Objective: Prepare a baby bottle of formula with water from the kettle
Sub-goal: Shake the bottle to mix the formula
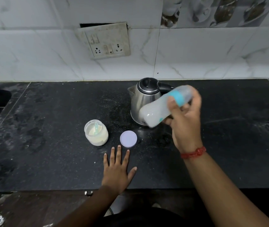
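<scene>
Right of kettle (144, 99), above table (48, 128), our right hand (185, 118) fingers wrapped round tilted, blurred bottle (161, 108); milky fill, likely moderately heavy, smooth plastic, so we grip mid-body. Left hand (117, 171) flat, splayed, empty.

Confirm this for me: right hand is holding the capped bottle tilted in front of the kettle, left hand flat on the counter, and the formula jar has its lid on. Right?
Not quite. The head view shows the formula jar open, a scoop inside; its lid lies on the counter beside it. The rest holds.
</scene>
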The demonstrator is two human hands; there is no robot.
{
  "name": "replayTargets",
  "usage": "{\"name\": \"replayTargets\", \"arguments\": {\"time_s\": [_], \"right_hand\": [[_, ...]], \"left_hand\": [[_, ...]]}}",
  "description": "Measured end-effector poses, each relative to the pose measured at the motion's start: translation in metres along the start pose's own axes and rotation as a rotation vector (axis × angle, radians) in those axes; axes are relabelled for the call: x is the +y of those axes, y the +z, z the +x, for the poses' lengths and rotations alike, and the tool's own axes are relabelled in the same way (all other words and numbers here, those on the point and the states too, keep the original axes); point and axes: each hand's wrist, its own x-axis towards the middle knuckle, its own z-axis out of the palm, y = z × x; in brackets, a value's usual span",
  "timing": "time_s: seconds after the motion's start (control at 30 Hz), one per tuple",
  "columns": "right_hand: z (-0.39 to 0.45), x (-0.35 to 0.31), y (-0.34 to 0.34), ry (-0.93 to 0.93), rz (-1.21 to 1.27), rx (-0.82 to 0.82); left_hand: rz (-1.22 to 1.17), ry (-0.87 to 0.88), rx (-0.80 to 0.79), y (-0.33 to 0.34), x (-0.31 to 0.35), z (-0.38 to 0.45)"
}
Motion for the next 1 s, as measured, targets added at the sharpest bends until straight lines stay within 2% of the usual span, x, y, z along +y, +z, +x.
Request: {"name": "replayTargets", "arguments": {"time_s": [0.07, 0.17, 0.2, 0.3, 0.33, 0.43, 0.47, 0.53, 0.57, 0.6, 0.67, 0.7, 0.8, 0.83, 0.93, 1.0], "right_hand": [[-0.002, 0.003, -0.001, 0.009, 0.034, 0.063], [-0.01, 0.006, -0.003, 0.045, -0.108, -0.153], [-0.009, 0.006, -0.004, 0.033, -0.117, -0.152], [0.001, 0.003, -0.01, 0.0, 0.015, 0.064], [0.003, 0.0, -0.009, 0.004, 0.017, 0.061], [0.007, -0.007, -0.009, 0.014, -0.128, -0.163], [0.01, -0.009, -0.009, -0.005, -0.127, -0.15], [0.016, -0.011, -0.011, -0.054, -0.03, 0.006], [0.017, -0.012, -0.012, -0.068, -0.018, 0.033], [0.017, -0.013, -0.01, -0.061, -0.053, -0.002], [0.013, -0.012, -0.008, -0.036, -0.174, -0.174], [0.012, -0.011, -0.008, -0.039, -0.179, -0.183], [0.016, -0.01, -0.01, -0.087, -0.008, 0.047], [0.016, -0.01, -0.01, -0.087, -0.004, 0.06], [0.011, -0.008, -0.01, -0.027, -0.144, -0.117], [0.009, -0.01, -0.008, -0.023, -0.026, -0.016]], "left_hand": [[-0.004, -0.001, 0.0, -0.001, 0.001, 0.0], [-0.006, -0.006, -0.001, -0.001, 0.0, 0.0], [-0.002, -0.007, -0.003, -0.001, 0.0, 0.0], [-0.001, -0.005, -0.004, -0.001, 0.001, 0.0], [-0.002, -0.005, -0.004, -0.001, 0.001, 0.0], [-0.004, -0.009, -0.013, 0.0, 0.0, 0.0], [-0.003, -0.01, -0.015, 0.0, -0.001, 0.0], [-0.004, -0.013, -0.019, 0.001, 0.001, 0.001], [-0.006, -0.014, -0.021, 0.001, 0.001, 0.001], [-0.009, -0.015, -0.021, 0.002, 0.0, 0.001], [-0.011, -0.015, -0.018, 0.002, 0.0, 0.001], [-0.01, -0.013, -0.015, 0.002, -0.001, 0.001], [0.002, -0.006, -0.008, 0.002, 0.0, 0.001], [0.001, -0.005, -0.005, 0.002, 0.0, 0.001], [-0.005, -0.006, -0.012, 0.0, 0.0, 0.001], [-0.001, -0.006, -0.014, 0.0, -0.001, 0.0]]}}
